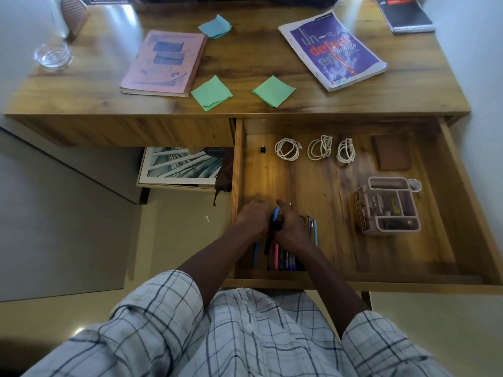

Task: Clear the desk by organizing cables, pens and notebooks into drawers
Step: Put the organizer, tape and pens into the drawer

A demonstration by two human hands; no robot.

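a person's two hands meet over a row of pens (pixel 283 258) lying at the front left of an open drawer (pixel 236 186) under the wooden worktop (pixel 245 63). the right hand (pixel 292 229) has its grip curled round a blue pen (pixel 276 213) that tilts up between the hands. the left hand (pixel 253 216) sits just beside it, its grip too blurred to tell. three coiled white cables (pixel 288 150) lie in a line at the drawer's back, well apart from the pens. a pink notebook (pixel 163 62), a purple notebook (pixel 333 50) and a black spiral notebook (pixel 405 13) lie on the worktop, with two green paper squares (pixel 211 93) near its front edge.
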